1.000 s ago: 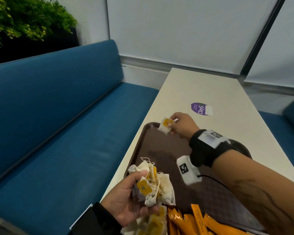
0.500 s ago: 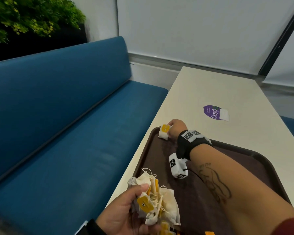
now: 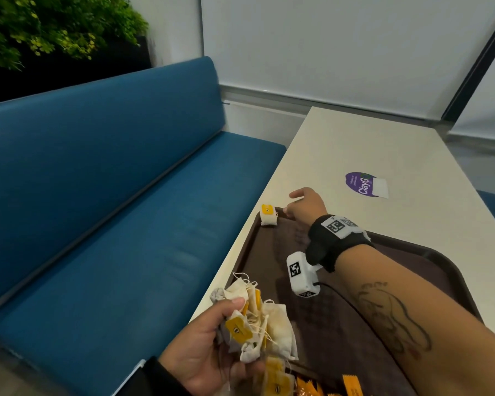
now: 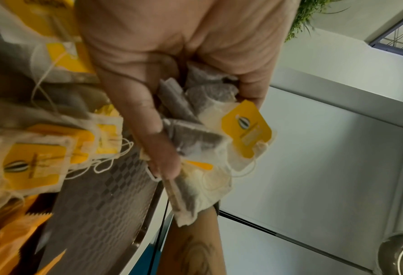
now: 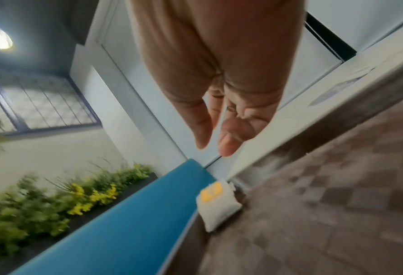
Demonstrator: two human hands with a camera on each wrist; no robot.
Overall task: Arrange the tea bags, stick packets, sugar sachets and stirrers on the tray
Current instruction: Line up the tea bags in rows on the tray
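Observation:
A dark brown tray point(image 3: 429, 250) lies on the cream table. One white tea bag point(image 3: 268, 215) point(image 5: 217, 204) with a yellow tag sits in the tray's far left corner. My right hand point(image 3: 303, 205) point(image 5: 214, 145) hovers just right of it, fingers relaxed and empty. At the tray's near left edge my left hand point(image 3: 209, 347) point(image 4: 172, 115) grips a bunch of tea bags point(image 3: 257, 324) point(image 4: 202, 134) with yellow tags and loose strings. More tea bags point(image 3: 277, 378) and orange stick packets point(image 3: 352, 387) lie at the tray's near end.
A cream table point(image 3: 383, 144) runs away from me, with a purple sticker point(image 3: 363, 184) beyond the tray. A blue bench point(image 3: 112, 195) runs along the table's left side. Plants point(image 3: 55, 27) stand behind the bench. A white wall closes the far end.
My right hand set the single tea bag down in the tray's far left corner and let go, then drew slightly right. The left hand kept its bunch.

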